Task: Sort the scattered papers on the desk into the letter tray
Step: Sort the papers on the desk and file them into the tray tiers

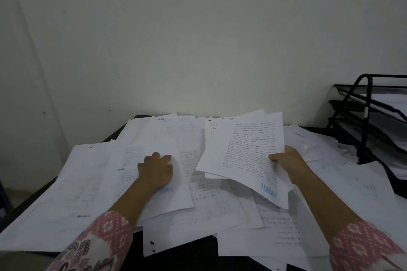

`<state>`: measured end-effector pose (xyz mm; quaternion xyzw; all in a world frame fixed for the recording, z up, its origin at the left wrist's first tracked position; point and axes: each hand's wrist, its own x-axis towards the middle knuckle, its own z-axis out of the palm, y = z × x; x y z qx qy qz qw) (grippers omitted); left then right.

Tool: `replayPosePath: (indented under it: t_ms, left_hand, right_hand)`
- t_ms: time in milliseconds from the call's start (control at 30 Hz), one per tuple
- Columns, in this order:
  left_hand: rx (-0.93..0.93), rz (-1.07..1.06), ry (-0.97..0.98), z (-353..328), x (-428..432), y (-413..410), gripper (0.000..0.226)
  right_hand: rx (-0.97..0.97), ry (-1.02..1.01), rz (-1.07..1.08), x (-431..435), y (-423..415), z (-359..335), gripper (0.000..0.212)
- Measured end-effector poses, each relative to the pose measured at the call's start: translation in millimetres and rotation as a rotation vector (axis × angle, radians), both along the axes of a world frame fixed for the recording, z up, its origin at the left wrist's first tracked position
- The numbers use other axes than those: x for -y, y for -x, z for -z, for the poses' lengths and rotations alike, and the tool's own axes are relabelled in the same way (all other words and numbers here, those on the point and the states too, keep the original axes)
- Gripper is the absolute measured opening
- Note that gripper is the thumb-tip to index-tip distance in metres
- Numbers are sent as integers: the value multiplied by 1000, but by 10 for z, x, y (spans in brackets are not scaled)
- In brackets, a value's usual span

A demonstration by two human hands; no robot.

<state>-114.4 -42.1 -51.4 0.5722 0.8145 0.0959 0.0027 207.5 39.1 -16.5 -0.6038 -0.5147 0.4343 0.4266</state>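
- The scattered papers (220,204) cover almost the whole desk (187,255). They are white printed sheets overlapping at every angle, and only dark strips of desktop show at the near edge and the far left corner.
- The right hand (288,160) is clamped on a sheaf (248,154) of several pages. The thumb is on top at the sheaf's right edge and the fingers are underneath, out of sight.
- That sheaf is lifted off the pile and tilted, with its far end up towards the wall. The top page carries dense blocks of text and a blue stamp near its lower corner.
- The left hand (156,169) is well apart from the right, knuckles up and fingers curled down. It grips the right edge of a printed sheet (141,160) lying on the pile, and the paper beside the fingers is blurred.
- The letter tray (365,116) stands at the right end of the desk, partly cut off by the frame. It is black wire mesh with stacked tiers, and there are white sheets in them.
- More loose pages lie against the tray's foot.
- Both forearms come in from below in pink patterned sleeves (105,240).
- Behind everything is a plain pale wall (198,39).
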Motion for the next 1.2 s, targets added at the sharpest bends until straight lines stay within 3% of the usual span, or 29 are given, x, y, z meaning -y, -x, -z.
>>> replayPosePath:
  t_ms: [133,267,333,467,600,933,1100,1200]
  left_hand:
    - [-33,94,-28,2,-56,-213,43]
    - [326,117,-197,-51,-151,-342,38]
    - [429,-29,-245,-134,-161,-312,39]
    - [261,-388,-87,-245,-70,11,40]
    - [280,-520,13,-190,22,286,45]
    - [574,-356,-251,-124,103,498,50]
    - [617,-276,-320,-81,136,420,53]
    - [627,-260,-323,-70,149,412,55]
  right_hand:
    - [-7,6,-25,37,-4,5,35]
    - [31,-8,-66,101,36,22,32]
    - [45,-5,-97,137,83,25,28]
    - [76,5,-173,188,242,32,22]
    - [128,-5,-263,244,505,24,31]
    - [448,-131,-420,423,1273,134,31]
    - [582,-125,-419,479,1450,142,49]
    - [611,-94,-360,406,1366,147,28]
